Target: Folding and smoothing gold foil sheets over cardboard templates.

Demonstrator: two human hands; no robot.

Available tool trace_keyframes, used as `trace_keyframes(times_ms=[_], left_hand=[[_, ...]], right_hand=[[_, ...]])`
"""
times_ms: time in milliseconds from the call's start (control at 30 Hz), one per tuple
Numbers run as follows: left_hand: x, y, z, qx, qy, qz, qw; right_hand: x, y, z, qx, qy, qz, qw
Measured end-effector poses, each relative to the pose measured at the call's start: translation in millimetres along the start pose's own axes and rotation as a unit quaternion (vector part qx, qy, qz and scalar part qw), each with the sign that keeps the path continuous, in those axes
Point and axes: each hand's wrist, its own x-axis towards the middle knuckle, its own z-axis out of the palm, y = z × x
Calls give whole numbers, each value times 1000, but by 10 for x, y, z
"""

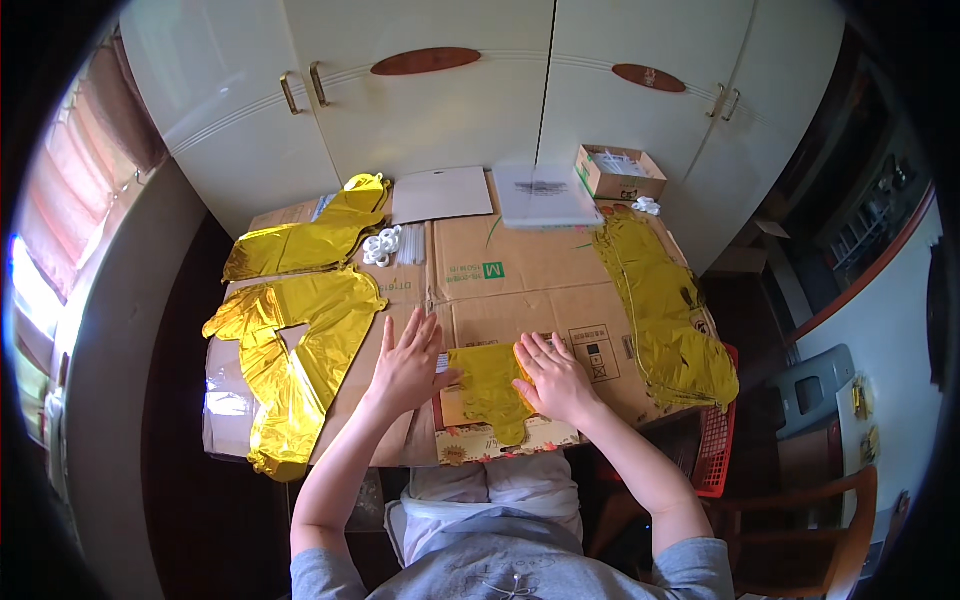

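Observation:
A small flat gold foil balloon (488, 385) lies on a patterned card (470, 445) at the near edge of the cardboard-covered table (520, 275). My left hand (408, 362) presses flat, fingers spread, on the balloon's left edge. My right hand (553, 377) lies flat on its right edge, fingers spread and pointing up-left. Neither hand grips anything.
Large flat gold foil balloons (295, 350) lie at the left, another gold balloon (305, 238) behind them, and a stack of gold foil (665, 305) at the right. White plastic pieces (382, 245), a white sheet (440, 193), a booklet (545, 195) and an open small box (620, 172) sit at the back. A red basket (712, 455) and wooden chair (800, 520) stand right.

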Motion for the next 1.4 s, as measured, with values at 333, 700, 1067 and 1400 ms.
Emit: trace_keyframes(times_ms=[333,700,1067,1400], left_hand=[[-106,401,98,-49,63,75,994],[-461,546,-197,-31,23,45,998],[-673,1050,199,-39,11,182,983],[-648,1023,223,-60,30,154,986]], right_hand=[[-19,-15,4,14,-16,17,1000],[-5,25,5,24,-17,25,999],[63,-1,-138,39,-43,6,998],[91,-4,-192,42,-69,-16,997]])
